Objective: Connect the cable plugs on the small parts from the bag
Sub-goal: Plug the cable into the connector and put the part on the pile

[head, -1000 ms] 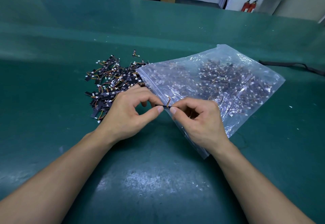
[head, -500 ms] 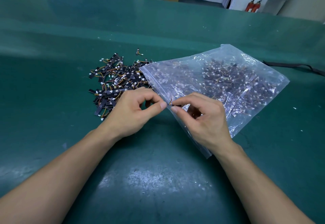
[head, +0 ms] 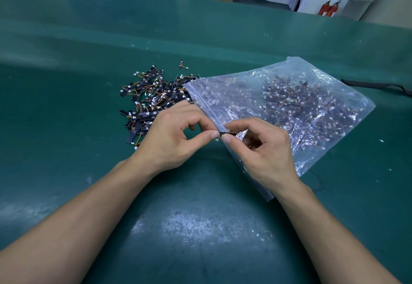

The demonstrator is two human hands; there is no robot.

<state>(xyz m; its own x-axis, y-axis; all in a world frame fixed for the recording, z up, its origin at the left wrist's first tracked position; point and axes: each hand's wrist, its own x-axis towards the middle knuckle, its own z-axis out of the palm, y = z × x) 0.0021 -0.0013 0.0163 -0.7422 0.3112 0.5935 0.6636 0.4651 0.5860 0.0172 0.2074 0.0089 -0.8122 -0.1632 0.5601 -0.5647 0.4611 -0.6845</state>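
1. Open table (head: 66, 127) runs from its left edge to the pile of parts (head: 153, 103).
2. The left hand (head: 171, 139), at the pile's near edge, has thumb and forefinger pinched on a small part (head: 227, 133).
3. The right hand (head: 265, 152) pinches the part's other end, above the bag's near-left edge.
4. The bag (head: 289, 96) lies right of centre, its mouth touching the pile.

We saw a green table (head: 89, 83), black little parts (head: 151, 103) with orange wires, and a see-through bag (head: 334, 78).
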